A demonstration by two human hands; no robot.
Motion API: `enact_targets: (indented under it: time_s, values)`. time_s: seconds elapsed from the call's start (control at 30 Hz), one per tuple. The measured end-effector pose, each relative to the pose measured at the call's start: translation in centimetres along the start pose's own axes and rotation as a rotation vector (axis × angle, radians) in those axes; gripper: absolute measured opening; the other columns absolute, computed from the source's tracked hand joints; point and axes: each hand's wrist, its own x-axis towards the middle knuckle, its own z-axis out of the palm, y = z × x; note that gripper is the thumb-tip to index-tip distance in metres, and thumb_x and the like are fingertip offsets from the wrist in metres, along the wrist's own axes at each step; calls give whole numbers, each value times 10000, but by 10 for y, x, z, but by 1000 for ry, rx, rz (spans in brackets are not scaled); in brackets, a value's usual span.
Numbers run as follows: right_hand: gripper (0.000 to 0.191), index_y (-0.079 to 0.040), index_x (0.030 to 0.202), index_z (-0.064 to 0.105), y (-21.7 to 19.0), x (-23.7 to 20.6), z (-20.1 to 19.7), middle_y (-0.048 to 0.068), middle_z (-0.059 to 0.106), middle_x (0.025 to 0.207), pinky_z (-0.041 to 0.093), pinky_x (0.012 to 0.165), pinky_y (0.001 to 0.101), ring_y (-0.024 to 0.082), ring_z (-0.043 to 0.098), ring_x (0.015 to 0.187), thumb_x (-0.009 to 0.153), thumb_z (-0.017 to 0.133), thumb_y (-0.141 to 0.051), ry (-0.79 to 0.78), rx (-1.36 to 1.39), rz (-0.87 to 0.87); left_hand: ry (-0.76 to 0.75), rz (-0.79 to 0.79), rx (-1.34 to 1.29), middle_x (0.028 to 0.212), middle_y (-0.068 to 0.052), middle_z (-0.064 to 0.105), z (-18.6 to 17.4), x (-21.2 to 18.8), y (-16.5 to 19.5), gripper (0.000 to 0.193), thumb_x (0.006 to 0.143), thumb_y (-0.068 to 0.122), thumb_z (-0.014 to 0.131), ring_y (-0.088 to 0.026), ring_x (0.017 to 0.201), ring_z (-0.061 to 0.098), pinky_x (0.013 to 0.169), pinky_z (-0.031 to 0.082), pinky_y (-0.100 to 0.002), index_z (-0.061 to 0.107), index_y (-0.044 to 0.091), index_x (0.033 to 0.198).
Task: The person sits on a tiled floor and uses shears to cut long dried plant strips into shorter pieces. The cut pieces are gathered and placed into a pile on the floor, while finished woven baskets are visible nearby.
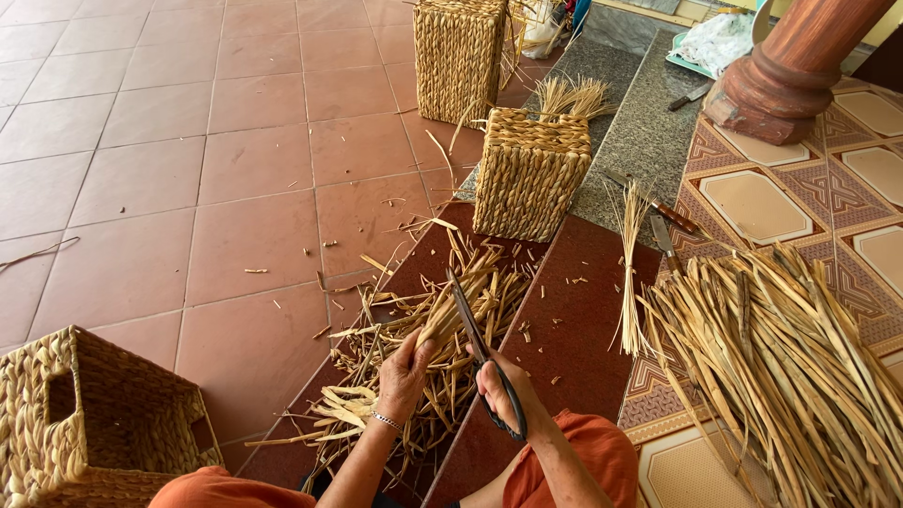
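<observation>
- The bundle of dry tan reed strips (440, 318) sat in the left hand (404, 374), whose grip was closed around its lower end, low in the middle of the view above the dark red floor strip (574, 310).
- The right hand (497, 393) had its grip closed on the black handles of the long dark scissors (473, 331), the blades lying against the bundle and pointing away from the person; whether the blades were apart or together I could not tell.
- Judging by the loose heap of cut straw trimmings (414, 329) under the hands, a good deal of trimming was already done; the large stack of long uncut reed leaves (781, 367) to the right suggested plenty was left.
- A thin upright sheaf of pale straw (630, 263) lay between the heap and that stack.
- Ahead stood the small square woven basket (529, 171), just beyond the heap, and farther off the taller woven basket (458, 55).
- A third woven basket with a side handle hole (85, 423) sat at the lower left.
- Open room lay to the left, over the terracotta floor tiles (188, 169); the right was crowded by the stack and two knives (663, 226).
</observation>
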Motion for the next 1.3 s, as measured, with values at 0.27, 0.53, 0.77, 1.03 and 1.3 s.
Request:
enact_targets:
  time_s: [0.27, 0.53, 0.77, 1.03, 1.3]
  values:
    - [758, 26, 1360, 605, 5, 11, 3, -29, 468, 580, 381, 396, 230, 49, 446, 452, 1029, 372, -616, 110, 20, 11, -43, -9, 2, 918, -81, 811, 4, -2, 4, 480, 952, 429, 652, -149, 759, 758, 640, 592, -331, 675, 142, 1337]
    - [652, -8, 1205, 631, 58, 23, -29, 35, 595, 664, 473, 374, 328, 164, 553, 467, 990, 496, -609, 484, -269, 181, -138, -206, -160, 878, -21, 687, -25, 22, 2, 498, 847, 226, 747, -91, 621, 624, 520, 587, -222, 565, 116, 1298]
    - [624, -116, 1289, 631, 75, 14, -50, 206, 737, 1026, 544, 904, 501, 413, 691, 1030, 847, 757, -537, 629, -735, 674, -44, -138, -258, 821, -2, 676, -66, 58, 1, 221, 1003, 123, 638, -100, 666, 575, 543, 508, -228, 685, 78, 1215]
    - [489, -72, 1194, 589, 56, 18, -35, 231, 674, 1073, 532, 876, 555, 446, 664, 993, 806, 801, -280, 625, -873, 580, -4, 204, -220, 986, 4, 695, -99, 54, 60, 186, 1034, 54, 610, -58, 902, 647, 789, 543, -205, 633, 34, 1217]
    - [365, -49, 1104, 700, 52, 13, -37, 225, 677, 1110, 548, 899, 518, 403, 665, 1053, 839, 819, -271, 365, -1017, 629, -114, 200, 123, 782, -59, 652, -69, 31, 69, 178, 1015, 179, 668, -154, 651, 570, 574, 488, -328, 675, 35, 1120]
